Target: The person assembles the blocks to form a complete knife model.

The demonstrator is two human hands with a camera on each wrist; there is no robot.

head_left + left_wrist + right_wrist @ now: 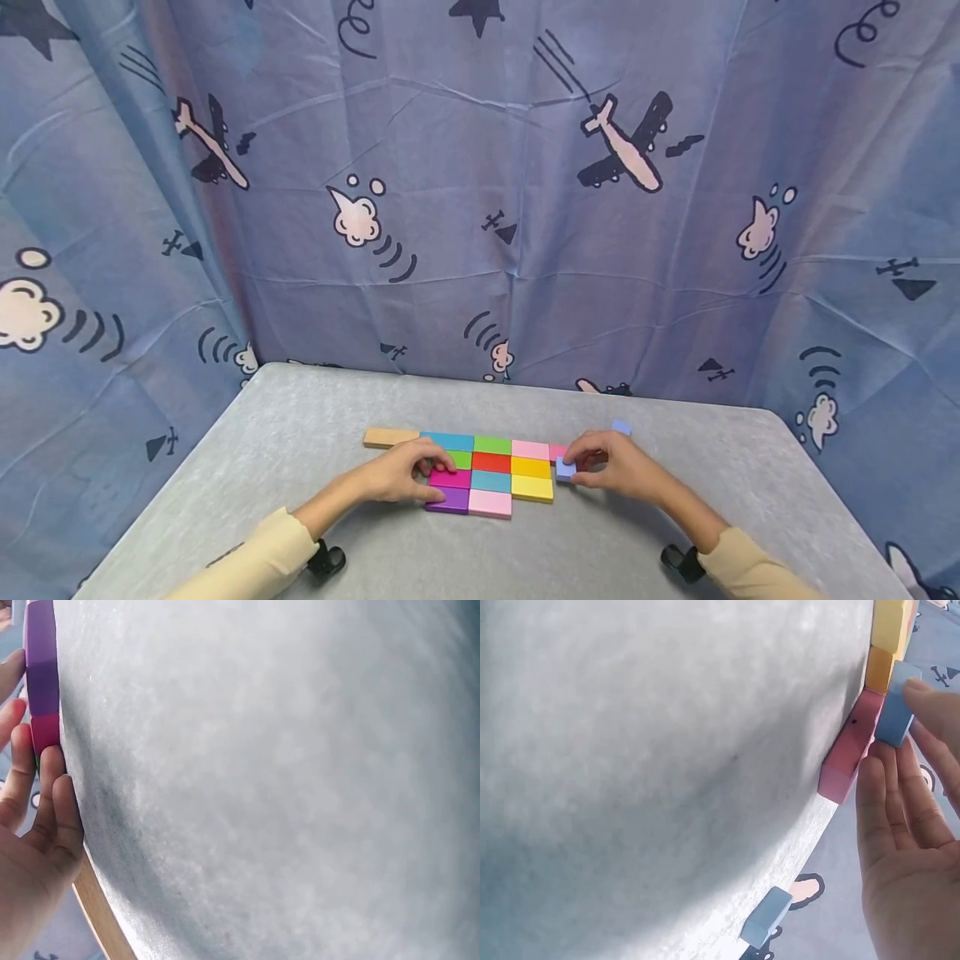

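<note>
Flat coloured blocks lie side by side in rows on the table in the head view. My left hand (401,473) is at their left side, its thumb by the purple block (448,502) and its fingertips resting about the magenta block (452,479) and the green block (462,459). My right hand (624,468) pinches a small light blue block (566,471) between thumb and fingers at the right end. In the right wrist view this blue block (897,705) is held above the table, close to the pink-red block (849,750) and the orange block (879,669).
A wooden-coloured block (390,437) extends the back row to the left. Another light blue block (621,427) lies apart behind my right hand. The grey table (600,550) ends at a patterned blue curtain (450,250).
</note>
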